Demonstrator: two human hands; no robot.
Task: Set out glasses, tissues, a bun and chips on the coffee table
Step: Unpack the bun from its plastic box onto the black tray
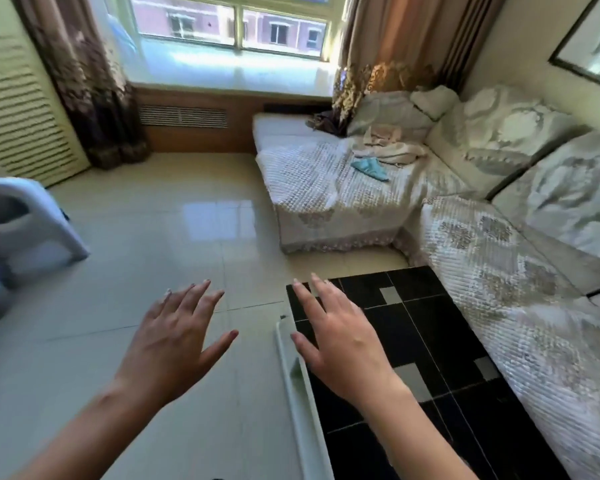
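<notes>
The coffee table (426,344) has a glossy black tiled top with a few grey squares and a white edge, and it fills the lower right of the head view. My right hand (340,337) is held out flat over the table's near left corner, fingers spread, holding nothing. My left hand (177,337) is stretched out the same way over the floor to the left of the table, fingers spread and empty. No glasses, tissues, bun or chips are in view.
A sofa (482,258) with a patterned cover runs along the right wall and turns under the window; cushions, crumpled cloths (392,147) and a blue cloth (371,169) lie on it. A white plastic chair (25,223) stands at the left. Shiny tiled floor (174,223) lies between.
</notes>
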